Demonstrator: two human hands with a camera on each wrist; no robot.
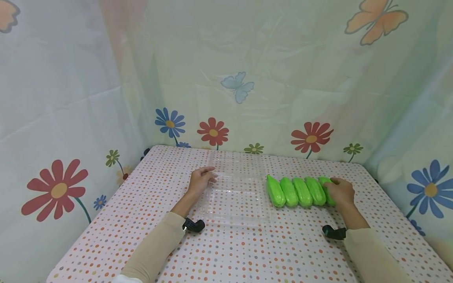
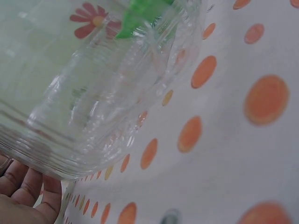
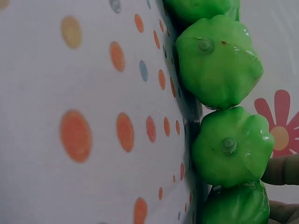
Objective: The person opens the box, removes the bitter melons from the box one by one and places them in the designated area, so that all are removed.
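A clear plastic box (image 1: 233, 218) lies opened out on the table, its lid (image 1: 237, 159) folded back. My left hand (image 1: 199, 181) holds its left edge near the middle; in the left wrist view those fingers (image 2: 30, 189) bend against the rim, thumb hidden. Right of the box, several glossy green toy gourds lie side by side, the leftmost gourd (image 1: 276, 191) close to it. My right hand (image 1: 341, 191) grips the rightmost gourd (image 1: 325, 184), covering part of it. In the right wrist view, ribbed gourd ends (image 3: 232, 147) with small stubs face the camera, fingers (image 3: 282, 170) behind them.
A white cloth with coloured dots covers the table (image 1: 255, 255). Flower-printed curtains (image 1: 247, 47) stand behind it and along both sides. A black wrist camera (image 1: 194, 225) sits at the left wrist, another black wrist camera (image 1: 334, 232) at the right.
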